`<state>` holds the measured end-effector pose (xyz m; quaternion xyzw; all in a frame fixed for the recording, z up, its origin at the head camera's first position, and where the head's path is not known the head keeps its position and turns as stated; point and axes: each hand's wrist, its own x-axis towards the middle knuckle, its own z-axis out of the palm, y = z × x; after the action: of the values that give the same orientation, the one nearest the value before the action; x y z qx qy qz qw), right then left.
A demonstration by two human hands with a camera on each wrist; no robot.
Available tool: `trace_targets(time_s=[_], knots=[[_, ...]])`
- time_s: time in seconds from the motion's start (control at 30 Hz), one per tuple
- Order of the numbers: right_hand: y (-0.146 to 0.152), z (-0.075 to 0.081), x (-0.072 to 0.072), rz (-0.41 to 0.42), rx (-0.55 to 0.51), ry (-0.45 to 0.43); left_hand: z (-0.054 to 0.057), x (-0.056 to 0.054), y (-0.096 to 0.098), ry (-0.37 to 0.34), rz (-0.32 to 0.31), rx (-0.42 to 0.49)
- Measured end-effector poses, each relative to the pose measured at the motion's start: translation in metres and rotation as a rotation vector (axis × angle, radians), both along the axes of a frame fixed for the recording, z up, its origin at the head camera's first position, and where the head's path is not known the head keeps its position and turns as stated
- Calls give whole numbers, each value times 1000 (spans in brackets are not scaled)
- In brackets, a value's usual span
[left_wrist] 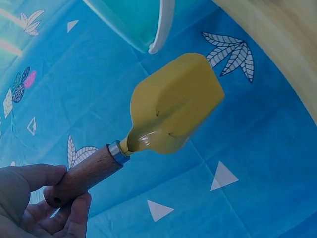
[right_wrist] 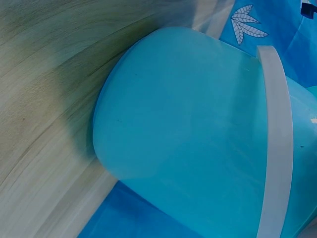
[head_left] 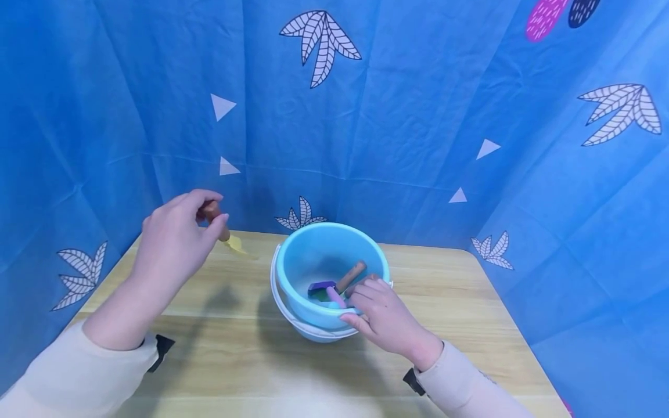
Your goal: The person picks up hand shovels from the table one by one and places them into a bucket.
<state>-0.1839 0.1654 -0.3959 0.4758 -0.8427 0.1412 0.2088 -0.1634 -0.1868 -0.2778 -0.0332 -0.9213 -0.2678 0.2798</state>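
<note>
My left hand (head_left: 175,232) is raised to the left of a light blue bucket (head_left: 292,273). It pinches a small trowel (left_wrist: 173,99) by the end of its brown wooden handle. The trowel's yellow scoop-shaped blade points away from the fingers, towards the bucket. My right hand (head_left: 384,310) is at the bucket's near right rim, thumb outside and fingers over the inside. Within the bucket lie a purple piece (head_left: 321,286), a pink handle (head_left: 336,297) and a wooden handle (head_left: 351,276). The fingers partly hide another brown handle. In the right wrist view the bucket's wall fills the picture, hiding the hand.
The bucket stands on a light wooden table (head_left: 434,278). Its white carrying handle (head_left: 284,310) hangs down on the near left side. Blue cloth (head_left: 418,116) with leaf and triangle prints surrounds the table at the back and both sides.
</note>
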Motion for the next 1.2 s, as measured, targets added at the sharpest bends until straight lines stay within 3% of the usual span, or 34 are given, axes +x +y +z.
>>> trace_targets(time_s=[0.8, 1.2], knots=[[-3, 3, 0, -7, 19, 16, 28, 5, 13, 120, -45, 48], [-5, 3, 0, -14, 16, 13, 32, 2, 22, 175, -101, 36]])
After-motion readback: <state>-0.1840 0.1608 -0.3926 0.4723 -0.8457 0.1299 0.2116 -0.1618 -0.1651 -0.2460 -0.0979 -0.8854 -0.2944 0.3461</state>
